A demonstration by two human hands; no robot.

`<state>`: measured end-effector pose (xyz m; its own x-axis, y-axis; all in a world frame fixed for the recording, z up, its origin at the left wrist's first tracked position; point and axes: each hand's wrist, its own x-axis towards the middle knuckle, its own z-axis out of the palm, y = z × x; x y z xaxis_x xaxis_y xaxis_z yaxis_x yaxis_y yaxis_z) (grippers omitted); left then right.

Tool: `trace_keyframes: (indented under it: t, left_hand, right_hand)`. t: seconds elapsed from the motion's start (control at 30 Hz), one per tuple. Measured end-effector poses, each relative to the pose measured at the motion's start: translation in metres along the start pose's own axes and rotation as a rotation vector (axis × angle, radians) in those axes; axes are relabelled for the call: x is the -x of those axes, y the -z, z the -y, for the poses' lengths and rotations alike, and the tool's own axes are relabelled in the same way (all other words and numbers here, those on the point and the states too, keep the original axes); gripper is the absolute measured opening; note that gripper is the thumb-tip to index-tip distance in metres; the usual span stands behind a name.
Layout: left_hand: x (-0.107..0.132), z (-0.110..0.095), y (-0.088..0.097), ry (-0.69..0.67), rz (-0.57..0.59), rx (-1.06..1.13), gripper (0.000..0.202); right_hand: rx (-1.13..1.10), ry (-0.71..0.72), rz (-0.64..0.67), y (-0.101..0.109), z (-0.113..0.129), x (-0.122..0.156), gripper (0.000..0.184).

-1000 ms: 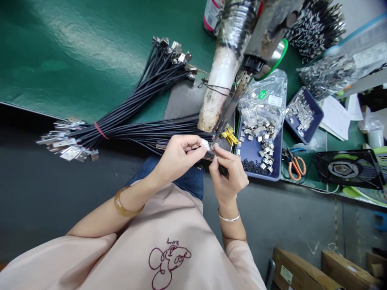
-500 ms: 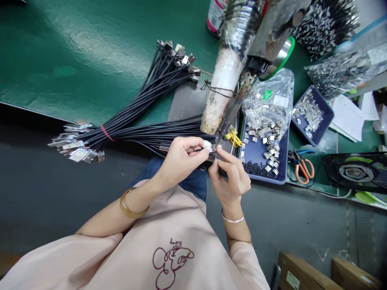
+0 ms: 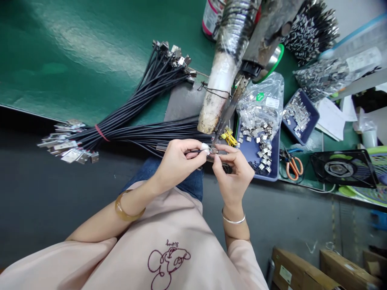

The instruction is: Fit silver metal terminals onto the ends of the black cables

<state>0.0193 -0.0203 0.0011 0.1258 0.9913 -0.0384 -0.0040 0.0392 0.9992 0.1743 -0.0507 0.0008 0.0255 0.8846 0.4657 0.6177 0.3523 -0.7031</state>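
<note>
Bench (image 3: 99,80): green top, glossy; pale light reflection (image 3: 81,56) at upper left. Floor (image 3: 302,221): grey, below bench edge; faint yellowish line (image 3: 333,217) at right. Cardboard boxes (image 3: 298,268): on floor, lower right.

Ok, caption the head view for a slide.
Left hand and right hand close together, near black cables and a blue tray.

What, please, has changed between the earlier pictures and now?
The bare right hand has shifted slightly rightward, its fingers stretched flatter, hiding more of the small black pieces in the blue plastic tray. Whether anything was taken hold of or let go is too small to tell. The left hand pinches as before, and the black cables with silver metal ends lie unchanged.
</note>
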Motion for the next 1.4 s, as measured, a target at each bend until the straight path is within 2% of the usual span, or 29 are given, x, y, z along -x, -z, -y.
trace_keyframes:
  t: [0.17, 0.4, 0.77, 0.87, 1.03, 1.4]
  left_hand:
    - [-0.003, 0.001, -0.001, -0.018, -0.034, -0.018, 0.016]
    - [-0.005, -0.001, 0.001, -0.184, -0.048, -0.077, 0.015]
    - [-0.002, 0.000, -0.001, -0.029, -0.020, -0.031, 0.012]
    - [-0.001, 0.000, -0.001, -0.014, -0.011, -0.013, 0.013]
    - [-0.001, -0.003, 0.001, -0.085, -0.012, -0.057, 0.012]
    - [-0.004, -0.010, -0.001, -0.114, -0.052, -0.050, 0.010]
  right_hand:
    - [0.072, 0.060, -0.016, -0.003, 0.002, -0.003, 0.008]
    - [0.103, 0.131, -0.059, -0.003, 0.007, -0.007, 0.012]
    - [0.108, 0.144, -0.034, -0.002, 0.004, -0.003, 0.014]
    - [0.054, 0.081, -0.027, -0.001, 0.003, -0.003, 0.011]
    - [-0.031, -0.047, 0.023, 0.000, 0.001, -0.002, 0.008]
    - [0.088, 0.106, -0.038, -0.002, 0.005, -0.009, 0.011]
